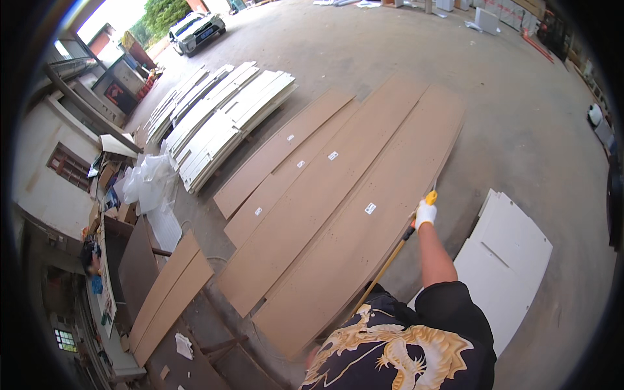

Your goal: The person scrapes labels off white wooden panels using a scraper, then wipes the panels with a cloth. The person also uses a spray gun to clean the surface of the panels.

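Note:
Reaching forward on the right, my right hand (426,214) wears a white glove. Its fingers are wrapped round a yellow air blow gun (431,196), whose thin nozzle points away from me along the board edge. A yellow hose (389,265) runs from a dark and orange fitting below the glove back toward my body. Beside the hand lies a long brown board (364,237) with a small white label. More brown boards (325,185) lie next to it, side by side, some overlapping. Only a sliver of skin shows left of my shirt; my left hand is not visible.
White panels (500,257) lie to my right. Stacks of white boards (227,120) stand beyond the brown ones at the left. Clear plastic wrap (151,185), narrow brown boards (170,296) and a cluttered bench line the left wall. A car (196,31) is parked far off.

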Action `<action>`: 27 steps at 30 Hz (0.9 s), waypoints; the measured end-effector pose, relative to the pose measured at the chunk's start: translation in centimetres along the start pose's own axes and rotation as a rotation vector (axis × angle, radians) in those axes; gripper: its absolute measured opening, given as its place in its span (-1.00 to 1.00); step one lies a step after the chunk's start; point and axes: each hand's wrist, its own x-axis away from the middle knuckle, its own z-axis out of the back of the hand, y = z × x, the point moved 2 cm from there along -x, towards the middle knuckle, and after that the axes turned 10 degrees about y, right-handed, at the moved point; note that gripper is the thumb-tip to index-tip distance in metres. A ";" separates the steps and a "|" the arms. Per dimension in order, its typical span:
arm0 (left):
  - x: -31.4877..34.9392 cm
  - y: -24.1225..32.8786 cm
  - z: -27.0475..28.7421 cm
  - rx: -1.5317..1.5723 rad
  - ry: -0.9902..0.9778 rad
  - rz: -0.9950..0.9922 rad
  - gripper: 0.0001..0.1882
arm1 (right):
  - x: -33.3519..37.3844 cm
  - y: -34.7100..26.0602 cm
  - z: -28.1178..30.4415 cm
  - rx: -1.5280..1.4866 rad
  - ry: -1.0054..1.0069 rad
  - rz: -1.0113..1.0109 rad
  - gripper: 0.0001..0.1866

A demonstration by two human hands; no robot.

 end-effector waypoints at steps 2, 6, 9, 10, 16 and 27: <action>1.1 1.5 -0.2 0.012 0.010 0.003 -0.72 | -2.7 -1.5 -0.9 -0.081 0.009 -0.019 -0.81; 4.1 2.2 1.3 -0.001 0.046 0.055 -0.70 | -4.7 3.1 -2.8 0.238 -0.200 -0.351 -0.81; 6.7 1.2 2.7 -0.032 0.085 0.139 -0.69 | -3.3 10.4 -2.5 0.340 -0.114 -0.407 -0.73; 7.4 0.6 3.1 -0.041 0.098 0.172 -0.68 | -1.6 13.5 -2.0 0.346 -0.210 -0.565 -0.73; 10.8 -2.8 5.0 -0.142 0.084 0.316 -0.65 | 7.5 23.6 3.6 0.353 -0.220 -0.838 -0.63; 6.5 1.9 2.4 0.066 0.002 0.179 -0.58 | -3.4 12.8 3.3 0.370 -0.108 -0.481 -0.72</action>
